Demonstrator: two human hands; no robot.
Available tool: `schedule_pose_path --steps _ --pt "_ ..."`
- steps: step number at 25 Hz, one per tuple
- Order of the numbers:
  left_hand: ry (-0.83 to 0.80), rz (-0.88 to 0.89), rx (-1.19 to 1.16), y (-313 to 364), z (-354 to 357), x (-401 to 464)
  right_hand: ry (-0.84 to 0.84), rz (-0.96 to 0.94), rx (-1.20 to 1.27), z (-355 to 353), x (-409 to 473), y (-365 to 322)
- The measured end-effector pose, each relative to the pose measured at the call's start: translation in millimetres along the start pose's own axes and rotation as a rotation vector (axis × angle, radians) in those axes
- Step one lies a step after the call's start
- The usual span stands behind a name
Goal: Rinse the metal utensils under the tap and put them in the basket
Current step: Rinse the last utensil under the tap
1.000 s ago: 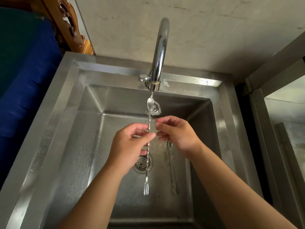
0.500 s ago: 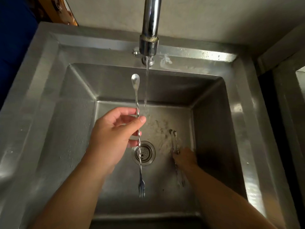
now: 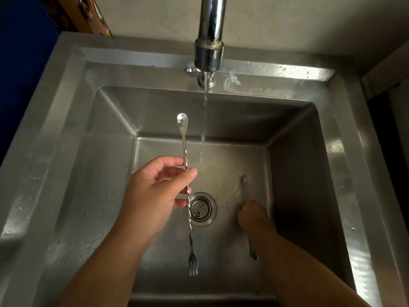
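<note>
My left hand (image 3: pixel 152 193) pinches a long twisted bar spoon (image 3: pixel 185 156) by its middle, spoon bowl up and fork end down, just left of the water stream (image 3: pixel 204 120) from the tap (image 3: pixel 209 41). My right hand (image 3: pixel 252 218) is down on the sink floor, its fingers closed around another long metal utensil (image 3: pixel 244 187) that lies there; its far end shows above the hand and its near end below the wrist. No basket is in view.
The steel sink (image 3: pixel 73 134) has a round drain strainer (image 3: pixel 201 209) in the middle of its floor. Water runs over the floor. A blue object (image 3: pixel 24 63) stands to the left and a steel ledge (image 3: pixel 398 120) to the right.
My left hand carried the twisted spoon left out of the stream. My right hand let go of it and dropped to the sink floor, closing on the utensil there.
</note>
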State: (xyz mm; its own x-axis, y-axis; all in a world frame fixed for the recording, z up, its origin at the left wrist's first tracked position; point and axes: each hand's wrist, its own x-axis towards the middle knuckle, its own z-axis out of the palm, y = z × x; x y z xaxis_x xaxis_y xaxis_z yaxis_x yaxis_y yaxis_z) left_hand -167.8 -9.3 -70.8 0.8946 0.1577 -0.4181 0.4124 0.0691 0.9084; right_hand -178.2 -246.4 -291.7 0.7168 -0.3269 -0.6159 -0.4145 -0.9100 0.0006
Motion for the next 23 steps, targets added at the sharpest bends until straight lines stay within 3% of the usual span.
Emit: schedule_pose_path --steps 6,9,14,17,23 --pt "0.013 -0.087 -0.04 -6.1 2.4 5.0 -0.047 -0.108 0.393 -85.2 -45.6 -28.5" --pt "0.039 -0.149 -0.097 -7.4 10.6 8.4 0.002 -0.289 0.592 -133.5 -83.6 -44.4" --pt "0.037 -0.202 -0.228 7.8 23.1 9.7 -0.223 -0.492 0.907 -191.2 -141.4 -69.5" --pt "-0.012 -0.199 -0.273 16.9 29.5 4.5 -0.264 -0.534 0.912 -206.8 -160.3 -78.4" --pt "-0.023 -0.165 -0.298 24.4 33.6 -4.6 -0.186 -0.548 0.857 -224.8 -179.4 -89.5"
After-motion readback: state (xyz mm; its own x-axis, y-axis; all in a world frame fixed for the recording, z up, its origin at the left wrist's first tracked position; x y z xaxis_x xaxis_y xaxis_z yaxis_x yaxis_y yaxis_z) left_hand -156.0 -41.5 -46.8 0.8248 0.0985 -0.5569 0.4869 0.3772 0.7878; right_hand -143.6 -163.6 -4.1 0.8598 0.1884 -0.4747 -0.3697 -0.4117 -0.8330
